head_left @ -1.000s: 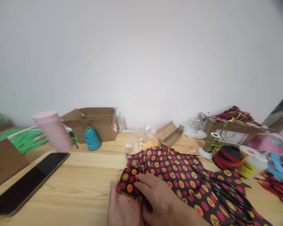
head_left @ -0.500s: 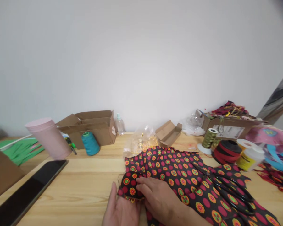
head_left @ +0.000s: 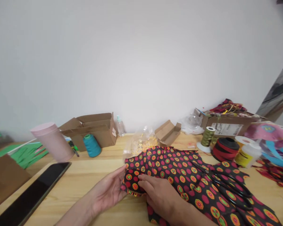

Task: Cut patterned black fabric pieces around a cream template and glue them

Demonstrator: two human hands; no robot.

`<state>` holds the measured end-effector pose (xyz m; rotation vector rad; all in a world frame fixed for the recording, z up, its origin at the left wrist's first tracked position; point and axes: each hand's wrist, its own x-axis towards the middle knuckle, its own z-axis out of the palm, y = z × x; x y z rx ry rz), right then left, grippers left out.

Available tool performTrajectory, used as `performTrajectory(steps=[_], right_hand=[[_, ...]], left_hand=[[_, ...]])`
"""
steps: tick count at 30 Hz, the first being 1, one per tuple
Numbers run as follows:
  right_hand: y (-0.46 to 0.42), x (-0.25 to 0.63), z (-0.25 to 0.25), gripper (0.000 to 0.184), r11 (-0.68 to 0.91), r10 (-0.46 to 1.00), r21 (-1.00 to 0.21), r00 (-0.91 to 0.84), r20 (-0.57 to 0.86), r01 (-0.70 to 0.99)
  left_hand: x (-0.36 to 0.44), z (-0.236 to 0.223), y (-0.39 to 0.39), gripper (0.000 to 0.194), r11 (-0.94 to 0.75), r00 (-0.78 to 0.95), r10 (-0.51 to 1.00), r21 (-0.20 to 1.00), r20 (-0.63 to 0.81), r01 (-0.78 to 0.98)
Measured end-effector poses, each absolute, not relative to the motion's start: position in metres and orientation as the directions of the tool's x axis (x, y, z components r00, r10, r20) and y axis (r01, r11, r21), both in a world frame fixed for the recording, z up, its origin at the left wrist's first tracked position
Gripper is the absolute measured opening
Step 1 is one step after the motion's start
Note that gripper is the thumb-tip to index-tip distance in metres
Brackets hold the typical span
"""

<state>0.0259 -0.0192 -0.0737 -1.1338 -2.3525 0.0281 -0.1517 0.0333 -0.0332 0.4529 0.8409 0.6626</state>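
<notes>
Black fabric (head_left: 174, 169) with magenta dots and orange-green flower rounds lies spread on the wooden table. On its left end sits a smaller darker piece of the same print (head_left: 133, 182), with a frayed lower edge. My left hand (head_left: 110, 190) holds the left edge of this piece, palm turned up, thumb at the top, some fingers hidden beneath it. From the right, my right hand (head_left: 159, 193) presses curled fingertips on the piece; its thumb is hidden. Black-handled scissors (head_left: 223, 182) rest on the large fabric, right of my right hand.
A phone (head_left: 35, 194) lies at left, near a pink canister (head_left: 53, 141), a teal thread cone (head_left: 91, 146) and an open cardboard box (head_left: 91, 131). Behind the fabric are a clear plastic bag (head_left: 139, 144) and a small carton (head_left: 168, 133). Thread spools (head_left: 225, 149) stand at right.
My left hand has moved up and turned from lying under the lower left of the small piece to holding its left edge. My right hand stays on the piece.
</notes>
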Motion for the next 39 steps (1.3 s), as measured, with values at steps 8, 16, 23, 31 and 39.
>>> performTrajectory(steps=[8,16,23,31,39], right_hand=[[-0.019,0.027,-0.074,0.026,0.645,0.710,-0.205,-0.478,0.517,0.736],[-0.021,0.027,-0.074,0.024,0.685,0.653,-0.125,-0.528,0.542,0.718],[-0.029,0.035,-0.070,0.043,0.636,0.756,-0.434,-0.402,0.516,0.638],[-0.022,0.075,-0.052,0.029,0.345,0.871,-0.609,-0.002,0.491,0.714],[-0.082,0.216,-0.057,0.033,-0.095,0.954,-0.240,0.158,0.257,0.966]], left_hand=[[-0.135,-0.028,0.038,0.022,0.774,0.506,0.611,0.594,-0.609,-0.220],[-0.129,-0.032,0.024,0.022,0.709,0.414,0.691,0.666,-0.592,-0.231],[-0.133,-0.038,0.021,0.037,0.510,0.270,0.853,0.822,-0.446,-0.253],[-0.142,-0.038,0.019,0.048,0.515,0.209,0.854,0.828,-0.476,-0.222],[-0.147,-0.042,0.021,0.046,0.613,0.239,0.788,0.752,-0.567,-0.240]])
